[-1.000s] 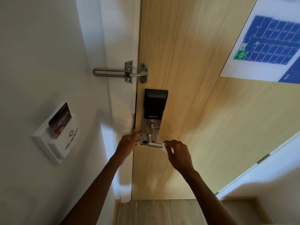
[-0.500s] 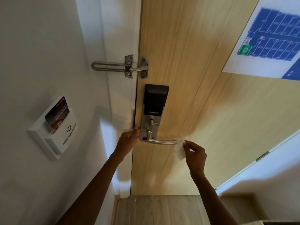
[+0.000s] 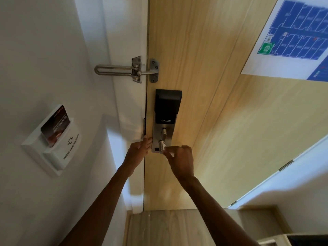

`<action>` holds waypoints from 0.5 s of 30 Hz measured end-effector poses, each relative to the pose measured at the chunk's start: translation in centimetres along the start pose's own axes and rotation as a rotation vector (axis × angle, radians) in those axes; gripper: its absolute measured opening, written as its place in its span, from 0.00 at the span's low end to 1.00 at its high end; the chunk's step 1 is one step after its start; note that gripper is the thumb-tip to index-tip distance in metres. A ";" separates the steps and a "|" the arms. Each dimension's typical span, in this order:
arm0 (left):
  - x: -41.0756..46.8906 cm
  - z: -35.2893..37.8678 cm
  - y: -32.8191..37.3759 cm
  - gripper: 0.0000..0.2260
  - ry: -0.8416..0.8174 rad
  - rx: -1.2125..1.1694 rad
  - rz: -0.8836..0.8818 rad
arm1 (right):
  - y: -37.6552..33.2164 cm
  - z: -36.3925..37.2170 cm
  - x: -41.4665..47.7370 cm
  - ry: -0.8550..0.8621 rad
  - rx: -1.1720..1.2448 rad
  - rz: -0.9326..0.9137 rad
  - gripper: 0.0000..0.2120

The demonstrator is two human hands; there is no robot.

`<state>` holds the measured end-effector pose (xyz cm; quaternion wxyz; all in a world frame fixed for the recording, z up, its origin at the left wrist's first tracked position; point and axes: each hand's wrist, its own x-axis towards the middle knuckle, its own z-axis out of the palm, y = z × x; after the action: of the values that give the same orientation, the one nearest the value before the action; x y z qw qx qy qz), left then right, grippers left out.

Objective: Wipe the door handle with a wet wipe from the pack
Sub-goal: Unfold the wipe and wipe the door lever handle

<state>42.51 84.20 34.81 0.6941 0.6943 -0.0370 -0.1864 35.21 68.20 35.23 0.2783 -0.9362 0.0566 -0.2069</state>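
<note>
The silver lever door handle (image 3: pixel 161 145) sits at the bottom of a black and silver smart lock (image 3: pixel 166 110) on the wooden door (image 3: pixel 204 86). My right hand (image 3: pixel 181 161) covers most of the lever, fingers closed on a white wet wipe (image 3: pixel 167 152) pressed against the handle near its pivot. Only a sliver of the wipe shows. My left hand (image 3: pixel 139 151) lies flat with fingers together against the door edge, just left of the lock plate, holding nothing. The wipe pack is not in view.
A metal swing-bar door guard (image 3: pixel 127 70) spans the frame and door above the lock. A white key-card holder (image 3: pixel 53 139) with a card hangs on the left wall. An evacuation plan (image 3: pixel 292 38) is posted on the door at upper right. Wood floor below.
My right hand with the wipe has slid left from the lever's free end back toward the pivot, covering the handle again. My left hand has stayed on the door edge.
</note>
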 end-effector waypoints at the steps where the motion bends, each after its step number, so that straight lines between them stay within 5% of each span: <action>1: 0.0 0.0 -0.1 0.26 0.040 0.030 0.013 | 0.0 -0.1 0.3 0.006 0.031 0.038 0.10; 8: 0.0 -0.1 -0.1 0.27 0.059 0.038 0.005 | 3.5 -3.6 1.1 -0.101 0.155 0.059 0.08; 15: -0.1 0.0 0.2 0.25 0.058 0.038 0.001 | 10.7 -7.1 -2.0 0.018 0.478 0.543 0.03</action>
<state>42.49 84.25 34.99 0.6818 0.7124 -0.0205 -0.1651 30.53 56.15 34.14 0.5335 -0.7938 0.2558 -0.1409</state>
